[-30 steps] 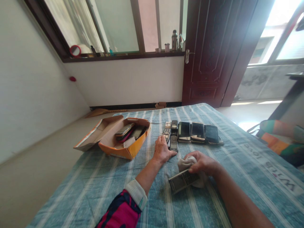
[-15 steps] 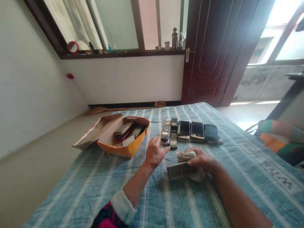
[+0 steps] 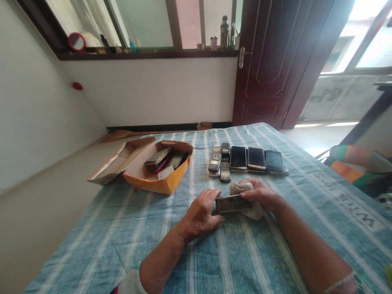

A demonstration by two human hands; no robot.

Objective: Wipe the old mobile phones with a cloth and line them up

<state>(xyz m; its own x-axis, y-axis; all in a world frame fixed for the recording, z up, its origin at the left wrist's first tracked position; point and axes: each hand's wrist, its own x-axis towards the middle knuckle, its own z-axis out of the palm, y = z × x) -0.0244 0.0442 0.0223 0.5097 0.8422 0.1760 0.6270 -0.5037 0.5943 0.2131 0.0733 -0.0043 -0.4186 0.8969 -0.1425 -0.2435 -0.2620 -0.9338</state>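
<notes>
My right hand (image 3: 263, 195) grips a dark mobile phone (image 3: 229, 203) together with a crumpled whitish cloth (image 3: 254, 211), the thumb lying on the phone's right end. The cloth bunches behind and below the phone. My left hand (image 3: 203, 212) is at the phone's left end, its thumb and fingers apart around that end; whether it touches the phone is unclear. Just beyond the hands lie keypad phones (image 3: 214, 162) in a small group. To their right, touchscreen phones (image 3: 256, 158) lie in a row, some on top of others.
An open orange cardboard box (image 3: 173, 179) with several phones inside (image 3: 159, 157) stands on the left, its lid folded back. Everything rests on a blue striped cloth cover (image 3: 122, 228). Beyond its far edge are a wall and a dark red door (image 3: 266, 61).
My left hand has moved from beside the keypad phones toward me, to the left end of the held phone. My right hand keeps its hold on phone and cloth. The view has tilted slightly downward.
</notes>
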